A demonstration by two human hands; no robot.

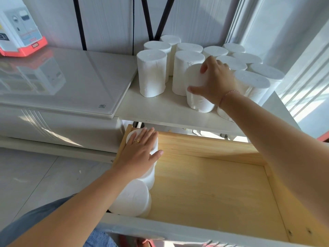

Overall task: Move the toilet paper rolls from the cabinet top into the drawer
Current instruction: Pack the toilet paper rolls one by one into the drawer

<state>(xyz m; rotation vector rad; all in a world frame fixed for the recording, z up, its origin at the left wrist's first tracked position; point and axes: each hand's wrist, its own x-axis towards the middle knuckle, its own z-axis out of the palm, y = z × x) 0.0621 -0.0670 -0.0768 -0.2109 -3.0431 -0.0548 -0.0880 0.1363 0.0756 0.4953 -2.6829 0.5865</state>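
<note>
**Pale room, open drawer, next roll in the grip**

Pale panelled wall runs behind everything. A glass-topped unit (62,77) fills the left, with a red-and-white box (19,32) at its far left corner. Below, the pine drawer (222,184) stands pulled well out, most of its floor bare. Above it, the white cabinet top (156,111) carries the standing rolls (153,72), a dozen or so, upright and crowded toward its back right corner. A few stored rolls (135,198) stand in a row against the drawer's left wall, from back corner to front.

The front roll (197,98) stands near the cabinet top's front edge, just beside its neighbours. The right hand (216,79) grips it from above, thumb on the near side and fingers curled over the far rim. The left hand (140,154) lies flat, fingers straight and close together, pressing on the stored rolls near the drawer's back left corner.

The step in hand looks like lifting this roll out. It should probably rise straight up first, since the neighbours stand close and another roll sits partly hidden under the forearm at the front edge. A light squeeze should do, as soft paper dents easily. Setting it upright against the existing row, starting from the back, would pack the drawer tidily while the flat hand steadies the row.
</note>
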